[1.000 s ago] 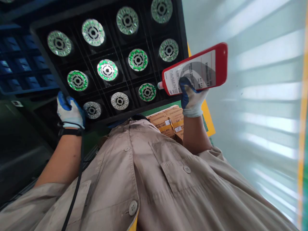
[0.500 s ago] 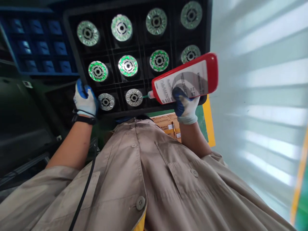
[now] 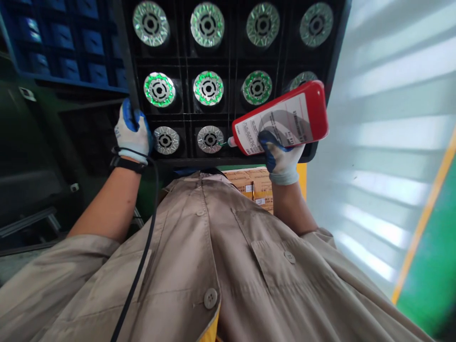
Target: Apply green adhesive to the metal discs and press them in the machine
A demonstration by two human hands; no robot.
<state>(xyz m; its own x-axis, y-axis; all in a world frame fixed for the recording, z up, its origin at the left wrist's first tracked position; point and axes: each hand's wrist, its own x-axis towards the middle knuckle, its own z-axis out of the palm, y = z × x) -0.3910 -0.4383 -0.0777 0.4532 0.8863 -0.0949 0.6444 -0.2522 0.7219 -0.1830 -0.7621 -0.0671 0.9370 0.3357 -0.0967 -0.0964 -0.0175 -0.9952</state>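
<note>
My right hand (image 3: 281,154), in a white glove with blue fingers, is closed around a red glue bottle (image 3: 315,109) with a white label. The bottle lies tilted, its thin nozzle (image 3: 228,142) pointing left at the edge of a round slotted metal part (image 3: 210,139) in the front row. My left hand (image 3: 133,130), gloved likewise, grips the left edge of the black divided tray (image 3: 224,160). Green liquid rings the metal part (image 3: 208,89) behind and those beside it. Another front-row part (image 3: 166,140), near my left hand, shows no green.
A blue divided crate (image 3: 71,80) stands at the far left. Below the tray are cardboard boxes (image 3: 249,185). A dark cable (image 3: 142,256) runs from my left wrist down across the jacket. Yellow line (image 3: 423,218) and green floor (image 3: 420,280) lie at right.
The view has shifted, so the tray sits further right and higher. The nozzle tip has moved from beside the front-row metal part onto its right rim. Both hands keep their grip.
</note>
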